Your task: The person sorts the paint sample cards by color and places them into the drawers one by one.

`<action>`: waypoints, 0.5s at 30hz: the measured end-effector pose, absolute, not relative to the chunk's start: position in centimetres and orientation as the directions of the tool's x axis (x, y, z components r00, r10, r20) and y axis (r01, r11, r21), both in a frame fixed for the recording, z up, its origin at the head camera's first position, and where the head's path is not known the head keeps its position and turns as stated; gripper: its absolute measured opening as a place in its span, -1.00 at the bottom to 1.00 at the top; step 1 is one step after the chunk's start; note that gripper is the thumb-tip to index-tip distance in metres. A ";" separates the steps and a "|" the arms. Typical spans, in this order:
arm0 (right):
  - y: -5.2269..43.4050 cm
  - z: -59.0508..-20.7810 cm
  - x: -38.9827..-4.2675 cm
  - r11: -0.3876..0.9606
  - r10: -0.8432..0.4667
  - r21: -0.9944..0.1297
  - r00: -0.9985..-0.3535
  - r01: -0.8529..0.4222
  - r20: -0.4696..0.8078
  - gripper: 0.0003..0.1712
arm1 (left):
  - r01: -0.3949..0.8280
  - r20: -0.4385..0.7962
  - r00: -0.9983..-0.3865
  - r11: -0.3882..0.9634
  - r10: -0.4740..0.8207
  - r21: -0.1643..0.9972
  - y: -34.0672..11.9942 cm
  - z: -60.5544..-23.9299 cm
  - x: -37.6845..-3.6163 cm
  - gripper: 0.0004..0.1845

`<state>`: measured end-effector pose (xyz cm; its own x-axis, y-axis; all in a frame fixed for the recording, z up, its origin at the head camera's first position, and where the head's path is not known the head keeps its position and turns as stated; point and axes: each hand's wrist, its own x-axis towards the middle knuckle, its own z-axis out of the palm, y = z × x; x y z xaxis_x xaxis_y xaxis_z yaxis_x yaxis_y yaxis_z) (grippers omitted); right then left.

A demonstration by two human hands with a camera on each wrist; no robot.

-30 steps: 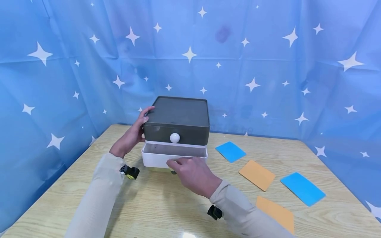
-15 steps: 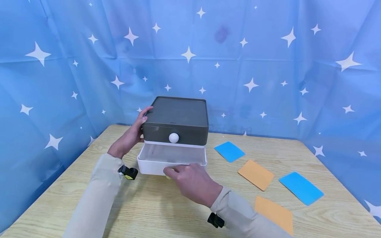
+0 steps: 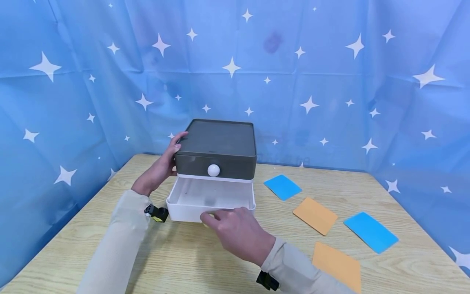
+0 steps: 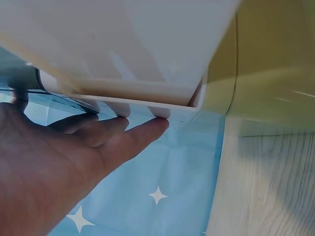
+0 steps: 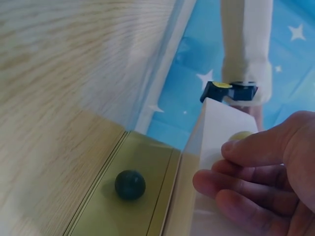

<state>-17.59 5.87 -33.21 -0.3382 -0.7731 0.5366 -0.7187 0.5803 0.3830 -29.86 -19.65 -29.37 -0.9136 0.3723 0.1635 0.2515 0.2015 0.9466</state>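
A small drawer unit [image 3: 222, 136] stands on the table, with a dark grey top drawer bearing a white knob [image 3: 213, 170]. Below it, the white middle drawer [image 3: 183, 212] is pulled well out, its pale inside showing. My right hand [image 3: 240, 230] pinches that drawer's yellow-green knob [image 5: 241, 134] between thumb and fingers. My left hand [image 3: 158, 169] rests against the unit's left side; the left wrist view shows its extended fingers [image 4: 145, 135] touching the side wall. The yellow-green bottom drawer [image 5: 147, 160] with its dark round knob [image 5: 130, 185] is closed.
On the wood-grain table [image 3: 176, 261], two blue cards [image 3: 282, 187] and two orange cards [image 3: 315, 215] lie flat to the right of the unit. A blue curtain with white stars [image 3: 330, 81] hangs behind and at the sides.
The white middle drawer has slid further out toward me, with my right hand drawing back on its knob. My left hand has stayed on the unit's side.
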 end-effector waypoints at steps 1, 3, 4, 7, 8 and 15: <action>5.9 -33.3 -17.5 0.579 -0.772 0.384 -0.334 -0.719 0.540 -0.71 | 0.251 0.162 -0.914 0.202 0.373 0.947 -19.7 -29.4 -29.8 -0.41; 5.9 -33.3 -17.4 0.578 -0.770 0.389 -0.323 -0.717 0.549 -0.70 | 0.250 0.161 -0.914 0.204 0.373 0.946 -19.7 -29.4 -29.8 -0.41; 5.9 -33.3 -17.4 0.578 -0.770 0.391 -0.319 -0.717 0.552 -0.70 | 0.251 0.161 -0.914 0.206 0.373 0.946 -19.7 -29.4 -29.8 -0.41; 5.9 -33.2 -17.2 0.574 -0.772 0.391 -0.317 -0.720 0.551 -0.71 | 0.250 0.160 -0.915 0.209 0.371 0.945 -19.8 -29.3 -29.8 -0.40; 5.9 -33.2 -17.1 0.573 -0.774 0.389 -0.321 -0.722 0.545 -0.71 | 0.249 0.159 -0.915 0.211 0.370 0.945 -19.8 -29.3 -29.8 -0.40; 5.9 -32.9 -16.2 0.570 -0.789 0.370 -0.362 -0.734 0.497 -0.72 | 0.247 0.154 -0.916 0.217 0.370 0.944 -19.8 -29.3 -29.8 -0.40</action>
<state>-16.24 5.88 -32.92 -0.3621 -0.7889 0.4965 -0.7339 0.5697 0.3699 -29.79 -19.77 -29.30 -0.9161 0.3701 0.1542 0.2468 0.2174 0.9444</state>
